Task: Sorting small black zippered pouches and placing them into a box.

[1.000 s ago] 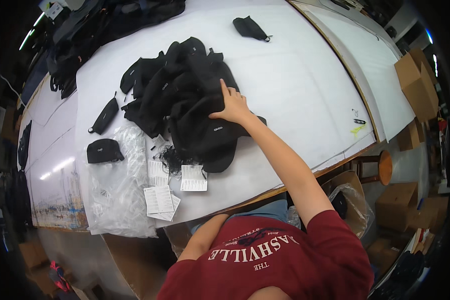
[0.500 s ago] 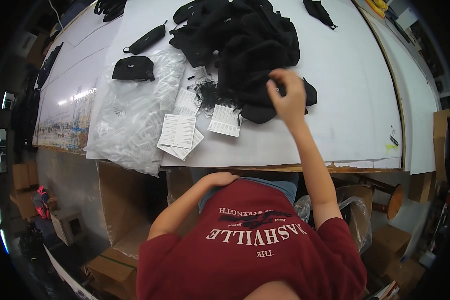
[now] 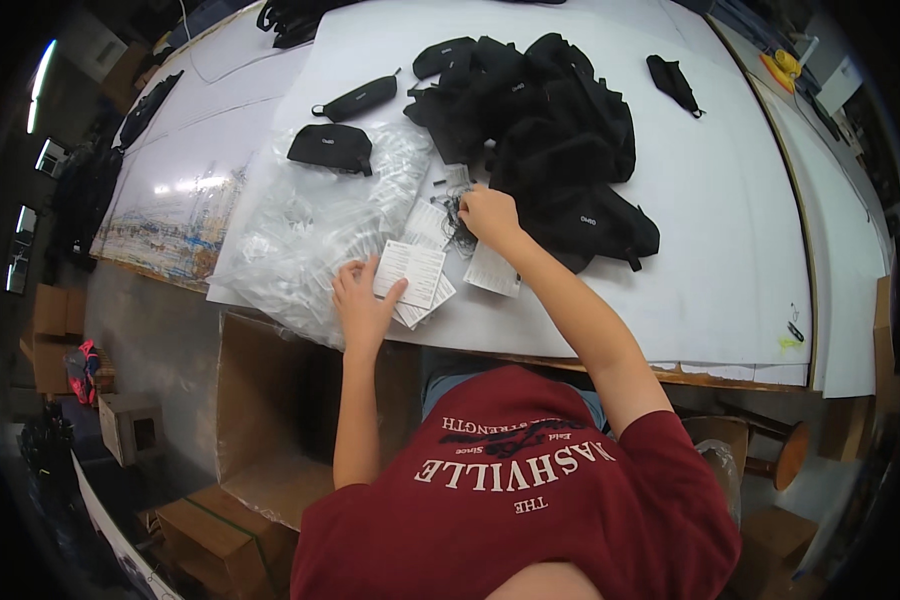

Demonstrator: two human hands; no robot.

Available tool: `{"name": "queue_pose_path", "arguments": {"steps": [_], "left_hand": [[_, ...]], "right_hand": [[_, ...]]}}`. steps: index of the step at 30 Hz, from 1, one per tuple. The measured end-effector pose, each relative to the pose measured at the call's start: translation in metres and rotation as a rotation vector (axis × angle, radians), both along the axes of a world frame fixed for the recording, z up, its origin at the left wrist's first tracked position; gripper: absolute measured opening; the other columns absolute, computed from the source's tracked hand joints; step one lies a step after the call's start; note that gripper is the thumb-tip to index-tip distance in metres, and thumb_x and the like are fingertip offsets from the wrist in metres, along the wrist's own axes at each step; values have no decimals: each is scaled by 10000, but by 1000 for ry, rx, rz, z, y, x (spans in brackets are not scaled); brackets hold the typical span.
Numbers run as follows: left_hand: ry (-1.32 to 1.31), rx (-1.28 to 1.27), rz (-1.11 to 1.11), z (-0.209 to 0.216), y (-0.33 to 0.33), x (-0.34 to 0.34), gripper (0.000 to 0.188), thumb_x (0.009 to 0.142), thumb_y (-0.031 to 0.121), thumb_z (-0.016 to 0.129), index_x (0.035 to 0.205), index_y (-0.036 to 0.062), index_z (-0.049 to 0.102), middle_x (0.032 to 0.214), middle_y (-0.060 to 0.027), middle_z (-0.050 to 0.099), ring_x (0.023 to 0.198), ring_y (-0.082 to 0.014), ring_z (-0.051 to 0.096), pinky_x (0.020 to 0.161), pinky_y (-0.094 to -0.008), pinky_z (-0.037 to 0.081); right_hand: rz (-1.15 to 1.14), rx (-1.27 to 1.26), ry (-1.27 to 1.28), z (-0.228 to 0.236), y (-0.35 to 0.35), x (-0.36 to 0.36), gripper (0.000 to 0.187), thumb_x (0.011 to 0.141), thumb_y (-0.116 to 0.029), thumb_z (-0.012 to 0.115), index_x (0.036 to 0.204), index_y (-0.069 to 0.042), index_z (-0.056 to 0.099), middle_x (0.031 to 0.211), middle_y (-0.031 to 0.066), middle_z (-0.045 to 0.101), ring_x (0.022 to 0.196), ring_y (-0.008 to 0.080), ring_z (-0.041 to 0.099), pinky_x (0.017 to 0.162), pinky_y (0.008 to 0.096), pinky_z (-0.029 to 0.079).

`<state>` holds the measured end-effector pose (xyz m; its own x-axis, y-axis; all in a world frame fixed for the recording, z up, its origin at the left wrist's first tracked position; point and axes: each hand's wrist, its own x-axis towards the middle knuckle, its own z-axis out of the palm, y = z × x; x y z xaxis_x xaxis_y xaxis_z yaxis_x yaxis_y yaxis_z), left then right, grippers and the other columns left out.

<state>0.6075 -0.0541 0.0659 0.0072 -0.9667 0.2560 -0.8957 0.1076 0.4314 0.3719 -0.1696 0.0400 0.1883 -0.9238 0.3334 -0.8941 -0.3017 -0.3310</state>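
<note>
My left hand [image 3: 363,298] is open. Its fingers are spread over the edge of the clear plastic bags [image 3: 285,225], and the thumb touches a small stack of white printed cards [image 3: 410,272]. My right hand [image 3: 491,216] reaches into a tangle of thin black cords [image 3: 460,240], fingertips pinched on the cords. Just below it lies another printed card [image 3: 492,272], partly under my forearm. A black zip pouch [image 3: 330,148] rests on top of the plastic bags. To the right of the cords is a heap of black pouches [image 3: 565,140].
A black pouch [image 3: 360,100] lies beyond the bags, and another [image 3: 674,85] at the far right of the white table [image 3: 720,230]. A small dark cutter [image 3: 795,331] sits near the right front corner. Cardboard boxes [image 3: 210,535] stand on the floor at left.
My right hand has moved left from the pouch heap down to the cords. My left hand has risen from my waist to the cards and plastic bags. The view has shifted.
</note>
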Motion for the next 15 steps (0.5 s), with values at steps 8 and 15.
{"name": "queue_pose_path", "arguments": {"steps": [8,15], "left_hand": [[3,-131,15,-6,-9,9,539,775,257,723,1242,45,557,1096,-109,512,1049,-305,456,921,-418,362],[933,149,59,10,-20,16,514,856,150,630,1300,-21,436,1189,-138,549,1110,-248,513,951,-322,402]], "right_hand": [[-32,-198,-318,85,19,-18,90,796,-214,672,786,-128,697,724,21,600,637,216,611,564,339,470],[47,36,-211,57,19,-13,170,762,-260,720,840,-114,681,782,40,599,721,235,626,637,353,492]]}}
